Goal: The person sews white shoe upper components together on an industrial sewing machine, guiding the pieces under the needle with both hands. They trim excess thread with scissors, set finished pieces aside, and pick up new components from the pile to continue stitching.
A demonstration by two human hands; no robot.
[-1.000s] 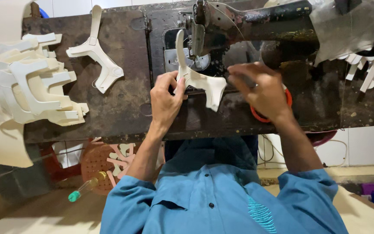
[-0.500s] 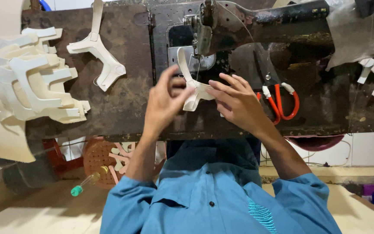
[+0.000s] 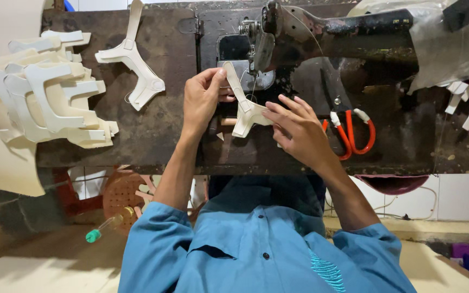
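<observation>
Left hand (image 3: 202, 100) still pinches the white strap piece (image 3: 245, 108); right hand (image 3: 299, 133), fingers spread, has seemingly flattened onto it.

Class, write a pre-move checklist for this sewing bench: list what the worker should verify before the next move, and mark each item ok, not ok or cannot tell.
1. Left hand grips the white cut piece: ok.
2. Right hand steadies the piece's lower end: ok.
3. Piece lies beside the sewing machine needle area: ok.
4. Fingers clear of needle: cannot tell.
5. Red-handled scissors lie aside on the table: ok.
6. Stack of white pieces within reach on the left: ok.
</observation>
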